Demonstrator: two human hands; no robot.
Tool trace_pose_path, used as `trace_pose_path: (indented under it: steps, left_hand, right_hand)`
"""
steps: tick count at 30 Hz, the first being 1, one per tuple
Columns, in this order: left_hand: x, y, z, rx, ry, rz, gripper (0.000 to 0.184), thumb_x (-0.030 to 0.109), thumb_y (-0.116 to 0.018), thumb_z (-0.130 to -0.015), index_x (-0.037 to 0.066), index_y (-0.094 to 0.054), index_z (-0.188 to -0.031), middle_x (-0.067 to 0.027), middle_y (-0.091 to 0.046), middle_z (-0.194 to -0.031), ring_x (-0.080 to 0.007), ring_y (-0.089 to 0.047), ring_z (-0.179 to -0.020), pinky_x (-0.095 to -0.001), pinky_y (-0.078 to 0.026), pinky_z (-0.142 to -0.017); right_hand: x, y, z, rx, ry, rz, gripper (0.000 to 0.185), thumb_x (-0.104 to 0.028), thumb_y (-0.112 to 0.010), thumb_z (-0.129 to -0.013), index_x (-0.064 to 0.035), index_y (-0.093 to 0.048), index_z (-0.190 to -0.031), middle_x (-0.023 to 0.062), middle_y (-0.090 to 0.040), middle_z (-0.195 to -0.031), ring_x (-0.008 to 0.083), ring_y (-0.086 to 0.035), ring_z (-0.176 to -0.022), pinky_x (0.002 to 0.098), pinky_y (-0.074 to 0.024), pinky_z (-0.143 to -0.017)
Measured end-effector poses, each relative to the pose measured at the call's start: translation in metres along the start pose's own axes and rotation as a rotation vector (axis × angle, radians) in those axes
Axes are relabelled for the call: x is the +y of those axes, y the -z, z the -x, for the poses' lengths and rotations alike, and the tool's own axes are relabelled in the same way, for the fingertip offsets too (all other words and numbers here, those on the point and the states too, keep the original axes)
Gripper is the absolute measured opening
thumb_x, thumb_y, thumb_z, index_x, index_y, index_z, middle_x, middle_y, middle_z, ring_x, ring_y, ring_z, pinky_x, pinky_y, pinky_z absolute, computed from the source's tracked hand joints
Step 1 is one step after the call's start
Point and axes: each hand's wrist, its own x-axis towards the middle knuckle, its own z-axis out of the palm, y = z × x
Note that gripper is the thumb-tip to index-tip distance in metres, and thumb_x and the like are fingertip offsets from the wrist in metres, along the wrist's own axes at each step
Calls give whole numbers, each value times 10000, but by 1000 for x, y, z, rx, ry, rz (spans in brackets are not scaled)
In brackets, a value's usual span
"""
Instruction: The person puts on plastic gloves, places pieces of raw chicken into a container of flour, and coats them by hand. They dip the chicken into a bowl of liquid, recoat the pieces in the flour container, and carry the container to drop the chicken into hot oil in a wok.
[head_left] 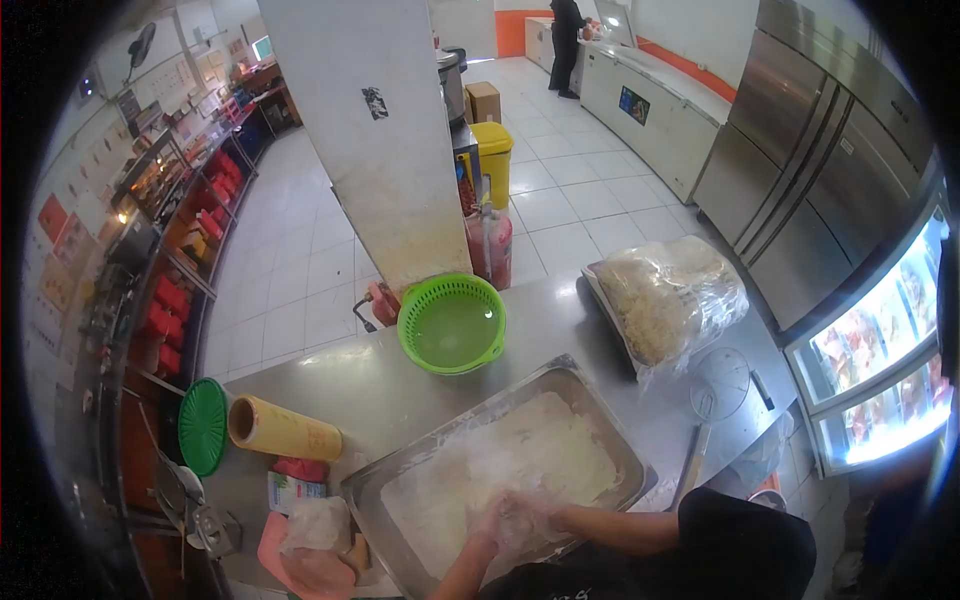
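Note:
My left hand [488, 517] and my right hand [541, 510] are close together over the near part of a metal tray [372, 486]. White flour [545, 440] covers much of the tray's bottom. Both hands are dusted with white, and their fingers curl inward around a pale, floury lump [516, 524]. What the lump is cannot be made out, as flour and fingers hide part of it.
A green colander [452, 368] stands behind the tray. Bagged pale food [665, 300] and a wire skimmer [720, 383] lie to the right. A film roll [285, 428], a green lid [203, 427] and a pink container [300, 570] are left. Another person [566, 50] stands by the chest freezers.

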Motion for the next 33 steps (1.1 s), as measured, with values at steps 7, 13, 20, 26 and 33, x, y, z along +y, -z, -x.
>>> trace_pose_path:
  steps: [7,13,20,26,33]
  left_hand:
    - [19,25,-30,352,-623,-439,439,146,-677,-895,9,-567,-1297,-130,-655,-1157,-244,-616,-1100,-381,-499,-933]
    - [64,26,-82,494,-738,-803,472,311,-573,-972,11,-542,-1335,-123,-626,-1245,-242,-600,-1134,-403,-485,-960]
    - [61,23,-133,1,-430,-203,501,403,-477,-1022,24,-551,-1341,-113,-639,-1236,-245,-620,-1087,-427,-488,-965]
    - [21,60,-91,142,-392,-440,486,370,-549,-968,18,-587,-1302,-144,-678,-1151,-256,-665,-973,-428,-531,-858]
    - [-8,24,-72,1,-343,-291,542,449,-536,-974,22,-597,-1303,-145,-687,-1181,-232,-666,-1010,-390,-536,-826]
  right_hand:
    - [-115,7,54,287,30,862,1078,-647,-719,-792,106,-357,-1473,314,-516,-1396,347,-524,-1313,413,-421,-1090]
    - [-162,16,17,453,115,669,1072,-690,-654,-827,107,-355,-1478,322,-490,-1432,352,-459,-1380,423,-384,-1129]
    - [-181,-49,3,48,-67,206,728,-560,-469,-1000,-33,-429,-1499,213,-477,-1501,327,-416,-1413,428,-359,-1152]
    - [-93,77,-13,159,96,790,714,-677,-543,-933,-44,-673,-1236,135,-706,-1054,219,-661,-903,391,-521,-760]
    - [-119,-29,31,109,-154,271,654,-549,-512,-1003,-37,-558,-1408,157,-635,-1291,255,-578,-1167,396,-440,-1019]
